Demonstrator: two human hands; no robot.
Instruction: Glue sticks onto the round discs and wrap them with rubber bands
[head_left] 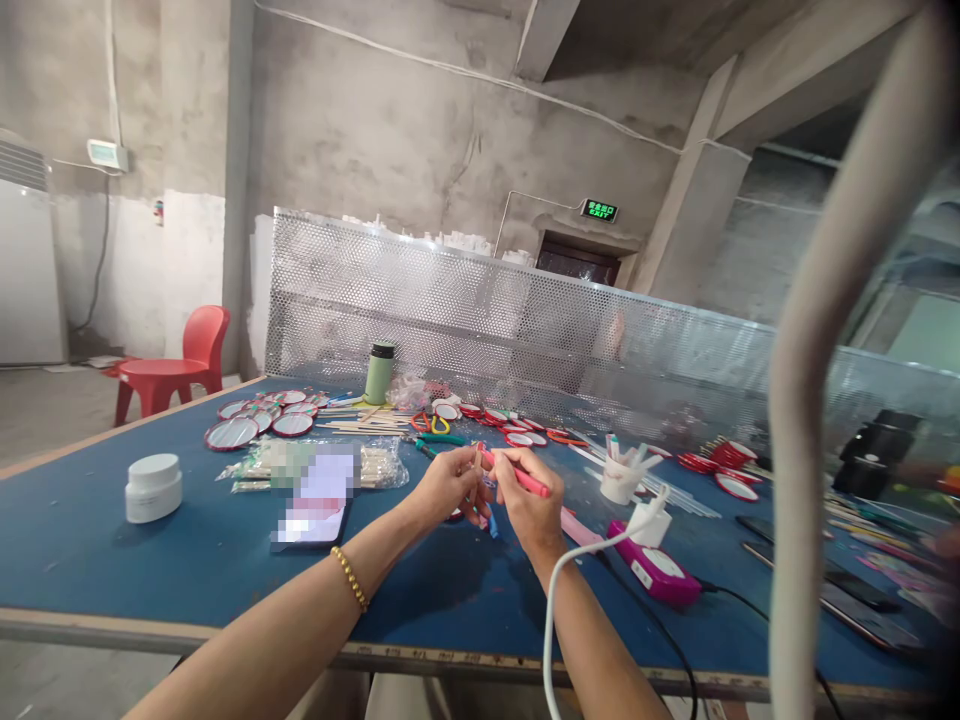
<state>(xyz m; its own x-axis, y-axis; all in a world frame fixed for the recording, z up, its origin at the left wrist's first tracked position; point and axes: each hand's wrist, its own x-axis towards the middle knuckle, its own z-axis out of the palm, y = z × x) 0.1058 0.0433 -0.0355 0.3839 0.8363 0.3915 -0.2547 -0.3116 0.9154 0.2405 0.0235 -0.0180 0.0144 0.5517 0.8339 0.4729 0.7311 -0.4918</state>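
Observation:
My two hands meet above the blue table point(112, 540) near its middle. My right hand point(529, 500) is closed around a pink pen-like tool point(517, 476) whose tip points left toward my other hand. My left hand point(450, 485) pinches a small thing between fingertips, with a bit of blue point(493, 524) showing below; I cannot make out what it is. A bead bracelet point(350, 578) is on my left wrist.
Round red-rimmed mirrors point(259, 418), wooden sticks point(360, 424), a green bottle point(379, 373), a white jar point(153, 487), a phone point(315, 505), scissors point(439, 430), a white cup point(621, 480) and a magenta device point(654, 570) with cables lie around. A perforated metal screen point(465, 310) backs the table. A red chair point(176, 365) stands left.

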